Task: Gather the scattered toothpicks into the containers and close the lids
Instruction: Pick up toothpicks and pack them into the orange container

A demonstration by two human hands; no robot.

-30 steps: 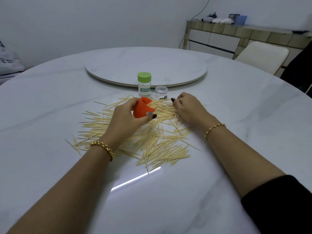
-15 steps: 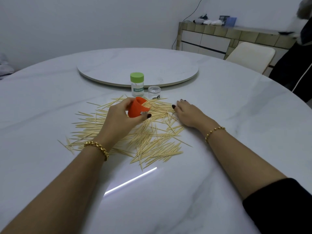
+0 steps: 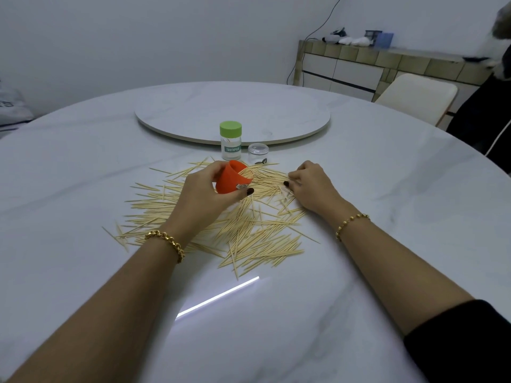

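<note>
- Orange container (image 3: 232, 180) gripped in left hand (image 3: 206, 196), thumb and fingers curled round its wall; tilted, open mouth turned right and away.
- Right hand (image 3: 313, 186) just right of that mouth, on the far-right edge of the scattered toothpicks (image 3: 257, 225); fingers curled down onto them, thumb tucked in; impossible to tell whether any are pinched.
- Toothpicks between hand and mouth lying roughly left to right, so probably a short sideways feed.
- Green-lidded toothpick jar (image 3: 231, 140) and small clear container (image 3: 258, 153) upright just beyond the pile on the marble table (image 3: 83, 167).

Left hand's (image 3: 204, 194) curled grip on orange cup (image 3: 231, 181); right hand's (image 3: 312, 186) pinch on toothpicks (image 3: 262, 230)
</note>
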